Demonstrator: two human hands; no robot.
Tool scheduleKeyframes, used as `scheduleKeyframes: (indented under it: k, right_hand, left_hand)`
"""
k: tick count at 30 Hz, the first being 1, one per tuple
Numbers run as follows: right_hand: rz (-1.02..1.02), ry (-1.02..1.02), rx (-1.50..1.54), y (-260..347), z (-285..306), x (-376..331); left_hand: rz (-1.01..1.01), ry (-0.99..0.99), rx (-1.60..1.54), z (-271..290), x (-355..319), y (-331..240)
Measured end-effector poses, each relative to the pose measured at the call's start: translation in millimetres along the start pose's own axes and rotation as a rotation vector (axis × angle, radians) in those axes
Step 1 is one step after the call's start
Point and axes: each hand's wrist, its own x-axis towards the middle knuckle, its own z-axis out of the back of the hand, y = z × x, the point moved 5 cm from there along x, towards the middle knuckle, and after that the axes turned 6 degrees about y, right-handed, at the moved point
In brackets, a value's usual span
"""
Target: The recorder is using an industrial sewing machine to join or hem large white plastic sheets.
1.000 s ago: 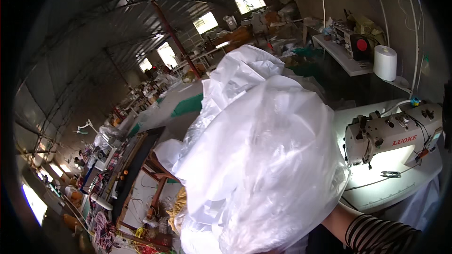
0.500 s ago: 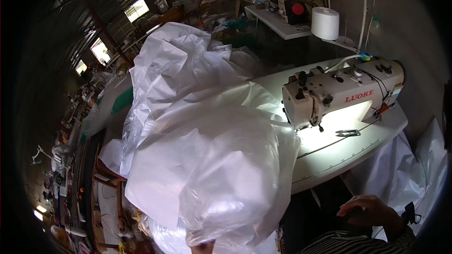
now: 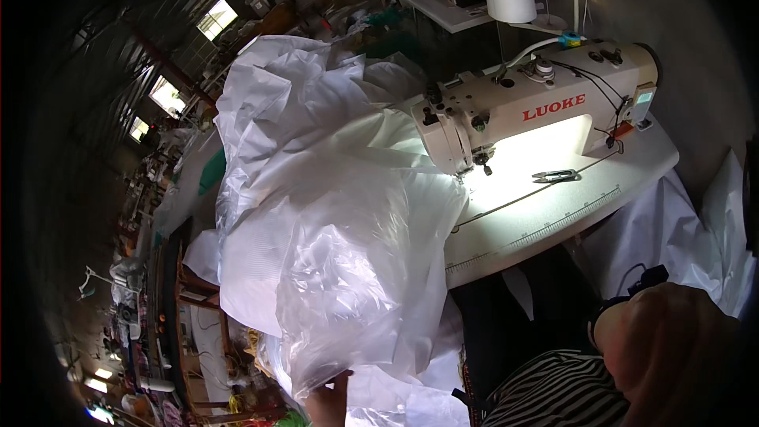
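Translucent plastic sheet (image 3: 348,269) draped off surface (image 3: 553,221) beside sewing machine (image 3: 530,111) — left hand (image 3: 330,399) grips its lower edge; right hand unseen.

The left hand (image 3: 330,399) is showing only its fingertips at the bottom edge, the rest running out of frame, so its grip is staying unclear. The right hand is sitting out of view entirely. The white plastic sheeting (image 3: 332,213) is covering the bench's (image 3: 553,217) left part and hiding the sewing machine's (image 3: 530,107) needle area. The far workshop is blurring into darkness.
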Motion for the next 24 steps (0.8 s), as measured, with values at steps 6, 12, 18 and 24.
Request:
scheduleKeyframes:
  k: [6, 12, 18, 24]
  right_hand:
    - [-0.709, 0.246, -0.248, -91.2, -44.3, -102.8]
    - [-1.213, 0.425, -0.123, -240.3, -201.9, -215.7]
    - [-1.107, 0.414, 1.103, -169.7, -170.7, -276.4]
    - [-1.737, 0.492, 0.615, -103.7, -70.2, -367.8]
  left_hand:
    - [-0.216, 0.397, -0.224, -71.9, 6.5, -78.0]
    - [-0.441, 0.534, 0.194, -119.1, 17.7, -71.5]
    - [-0.148, 0.37, 0.344, -62.9, 63.9, 28.3]
    - [-0.204, 0.404, -0.015, -42.3, 56.6, 33.7]
